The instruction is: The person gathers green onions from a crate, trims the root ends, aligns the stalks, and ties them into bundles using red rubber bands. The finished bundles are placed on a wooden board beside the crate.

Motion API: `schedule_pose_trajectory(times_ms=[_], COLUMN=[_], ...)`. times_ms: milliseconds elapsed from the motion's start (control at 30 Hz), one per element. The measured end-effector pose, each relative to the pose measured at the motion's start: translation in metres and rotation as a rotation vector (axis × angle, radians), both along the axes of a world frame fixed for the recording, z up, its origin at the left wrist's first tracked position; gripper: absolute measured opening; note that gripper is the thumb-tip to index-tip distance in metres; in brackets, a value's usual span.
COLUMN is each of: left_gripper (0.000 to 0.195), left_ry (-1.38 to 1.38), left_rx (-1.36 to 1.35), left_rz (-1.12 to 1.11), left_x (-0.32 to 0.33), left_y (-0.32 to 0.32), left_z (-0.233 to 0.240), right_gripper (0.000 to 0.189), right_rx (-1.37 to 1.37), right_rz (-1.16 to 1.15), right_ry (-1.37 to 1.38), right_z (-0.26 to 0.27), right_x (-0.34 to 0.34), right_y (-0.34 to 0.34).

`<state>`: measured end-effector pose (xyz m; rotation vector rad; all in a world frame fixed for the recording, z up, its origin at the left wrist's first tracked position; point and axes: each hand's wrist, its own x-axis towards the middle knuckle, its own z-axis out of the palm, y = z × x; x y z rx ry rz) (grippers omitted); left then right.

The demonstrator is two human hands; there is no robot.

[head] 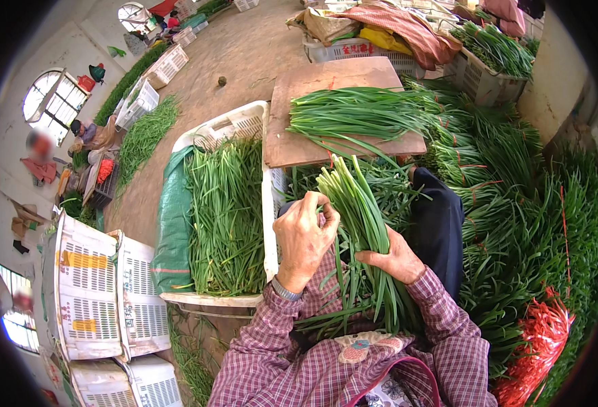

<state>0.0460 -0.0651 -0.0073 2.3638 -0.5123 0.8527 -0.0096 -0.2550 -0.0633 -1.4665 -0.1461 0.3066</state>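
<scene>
My right hand (391,257) is closed around a bunch of long green leafy stalks, likely garlic chives (360,206), over my lap, pale cut ends pointing up and away. Beside the pale ends, my left hand (306,224) is raised with thumb and index finger pinched together; whether anything thin is between them cannot be made out. Beyond both hands, a loose pile of the same stalks (355,112) lies across a wooden board (299,147), with a red strand at the board's near edge. To the left, a white plastic crate (271,219) holds many more stalks beside a green woven sack (169,229).
Bundles tied with red strands (462,168) cover the floor on the right, near a heap of red plastic strips (538,346). Stacked white crates (87,290) stand at left. Covered crates (329,51) are beyond the board. People sit farther off by the left wall.
</scene>
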Motion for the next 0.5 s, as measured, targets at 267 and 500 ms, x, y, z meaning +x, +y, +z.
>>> schedule_pose_trajectory(times_ms=[267, 500], left_gripper=[0.014, 0.013], left_ry=[-0.073, 0.368], left_rx=[0.022, -0.037], left_rz=[0.084, 0.011], left_x=[0.024, 0.034], left_y=[0.02, 0.058], left_z=[-0.001, 0.014], right_gripper=[0.056, 0.032], right_rx=[0.095, 0.151], right_rz=[0.027, -0.034], right_ry=[0.024, 0.177], right_z=[0.007, 0.014], right_x=[-0.006, -0.013], right_y=[-0.001, -0.02])
